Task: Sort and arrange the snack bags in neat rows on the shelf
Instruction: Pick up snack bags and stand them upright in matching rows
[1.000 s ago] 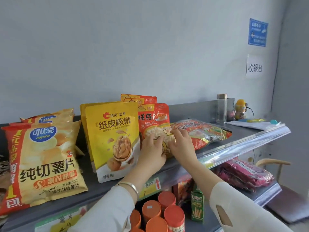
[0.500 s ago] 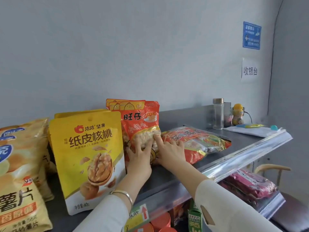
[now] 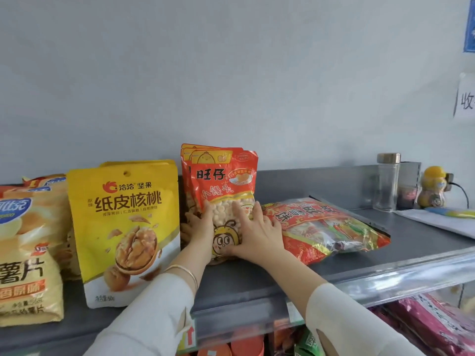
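1. The red snack bag (image 3: 226, 191) stands upright on the shelf (image 3: 244, 283). It fronts a short file of matching bags (image 3: 185, 170), between the yellow walnut bag (image 3: 126, 227) and a flat red pack (image 3: 326, 227) lying on its side.
2. My left hand (image 3: 199, 228) grips the bag's left edge, with the thumb on the front and the fingers wrapped round the side. I cannot tell how far behind they reach. My right hand (image 3: 254, 235) lies flat on the front with fingers spread, pressing rather than grasping.
3. If that palm pushes too hard, I expect the soft pouch to buckle and shove the file askew.
4. If both hands let go at once, the bag may slump forward toward the shelf lip.
5. My right hand's fingers sit just beside the flat pack, so a careless pull back could drag it crooked.
6. My left forearm passes near the walnut bag, and a nudge could topple it.
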Demonstrator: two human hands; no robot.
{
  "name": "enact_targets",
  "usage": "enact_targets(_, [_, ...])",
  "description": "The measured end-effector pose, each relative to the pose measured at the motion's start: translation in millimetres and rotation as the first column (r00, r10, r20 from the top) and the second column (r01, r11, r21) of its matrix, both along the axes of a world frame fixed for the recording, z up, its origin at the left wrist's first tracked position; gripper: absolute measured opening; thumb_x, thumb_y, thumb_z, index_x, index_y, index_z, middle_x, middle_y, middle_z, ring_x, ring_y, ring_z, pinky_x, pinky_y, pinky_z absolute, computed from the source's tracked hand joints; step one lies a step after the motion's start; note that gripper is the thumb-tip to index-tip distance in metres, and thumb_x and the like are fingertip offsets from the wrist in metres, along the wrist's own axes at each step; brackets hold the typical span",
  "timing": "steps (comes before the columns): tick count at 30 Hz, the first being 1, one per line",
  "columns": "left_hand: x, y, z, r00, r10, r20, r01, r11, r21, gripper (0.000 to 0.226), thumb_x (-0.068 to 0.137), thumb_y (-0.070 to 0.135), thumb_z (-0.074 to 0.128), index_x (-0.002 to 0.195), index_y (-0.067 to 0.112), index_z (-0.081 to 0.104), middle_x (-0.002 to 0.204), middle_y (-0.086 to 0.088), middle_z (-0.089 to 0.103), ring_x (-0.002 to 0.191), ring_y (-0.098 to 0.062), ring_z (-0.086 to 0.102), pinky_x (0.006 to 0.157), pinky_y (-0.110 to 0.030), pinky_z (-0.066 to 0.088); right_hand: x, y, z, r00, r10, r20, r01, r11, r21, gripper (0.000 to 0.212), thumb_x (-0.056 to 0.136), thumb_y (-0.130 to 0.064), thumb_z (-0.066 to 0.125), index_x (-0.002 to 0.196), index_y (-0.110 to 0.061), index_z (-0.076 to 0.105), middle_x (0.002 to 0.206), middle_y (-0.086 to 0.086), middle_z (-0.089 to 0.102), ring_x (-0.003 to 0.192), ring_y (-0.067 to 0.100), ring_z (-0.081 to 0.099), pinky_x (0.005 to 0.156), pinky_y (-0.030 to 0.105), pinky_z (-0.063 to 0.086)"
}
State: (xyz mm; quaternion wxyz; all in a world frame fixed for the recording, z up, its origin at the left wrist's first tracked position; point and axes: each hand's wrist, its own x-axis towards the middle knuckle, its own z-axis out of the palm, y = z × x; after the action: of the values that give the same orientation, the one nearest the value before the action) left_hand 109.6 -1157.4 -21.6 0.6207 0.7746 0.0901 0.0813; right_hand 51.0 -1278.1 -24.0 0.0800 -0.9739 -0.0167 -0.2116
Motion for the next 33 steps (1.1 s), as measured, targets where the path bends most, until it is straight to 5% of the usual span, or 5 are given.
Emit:
enact_targets(5, [23,-5,-3,0.997,0.080,0.019,-0.077,0.988,-0.136,0.084,0.084,0.075,0.008,0.151,0.025,0.008,0.157,-0.007,0.015,0.144,-0.033,0.014,0.115,-0.055,0.012,5,-1,-4,0.999,0.036,0.008,-0.036,0.999,0.018,0.107,0.071,-0.073,0.058,0.148,-0.039,-0.008,0.158,0.021,-0.005,0.139,0.039,0.026,0.113,0.050,0.020])
enact_targets(10, [58,-1,-17,0.995,0.068,0.078,-0.050,0.976,-0.214,0.132,0.037,0.104,0.004,0.145,0.030,0.025,0.145,-0.007,0.042,0.134,-0.034,0.036,0.109,-0.057,0.025,13,-6,-2,0.998,0.052,-0.019,-0.052,0.999,0.012,0.108,0.072,-0.072,0.059,0.149,-0.038,-0.010,0.158,0.023,-0.005,0.140,0.039,0.026,0.114,0.049,0.020])
enact_targets(14, [85,0,-34,0.994,0.006,0.109,0.018,0.978,-0.210,0.113,0.041,0.105,0.015,0.122,0.035,0.053,0.121,-0.002,0.063,0.114,-0.033,0.055,0.100,-0.056,0.038,18,-10,-2,0.997,0.067,-0.039,-0.065,0.997,0.045,0.107,0.075,-0.067,0.061,0.149,-0.036,-0.010,0.157,0.024,-0.007,0.144,0.036,0.019,0.116,0.048,0.015])
enact_targets(24, [34,-10,-12,0.950,-0.232,0.208,0.284,0.919,-0.272,0.117,0.043,0.095,0.048,0.141,0.033,0.033,0.131,0.001,0.056,0.120,-0.028,0.053,0.103,-0.053,0.041,23,-37,0,0.993,0.105,-0.057,-0.098,0.988,0.124,0.103,0.074,-0.059,0.069,0.146,-0.050,-0.005,0.161,0.008,-0.009,0.141,0.027,0.031,0.115,0.048,0.016])
enact_targets(33, [22,-16,-5,0.969,-0.166,0.184,0.217,0.925,-0.311,0.079,0.086,0.066,0.039,0.148,0.023,0.017,0.143,-0.008,0.043,0.126,-0.031,0.047,0.103,-0.051,0.040,23,-37,-7,0.991,0.124,-0.046,-0.117,0.984,0.136,0.104,0.076,-0.062,0.065,0.147,-0.048,-0.009,0.160,0.014,-0.006,0.146,0.030,0.019,0.116,0.049,0.010])
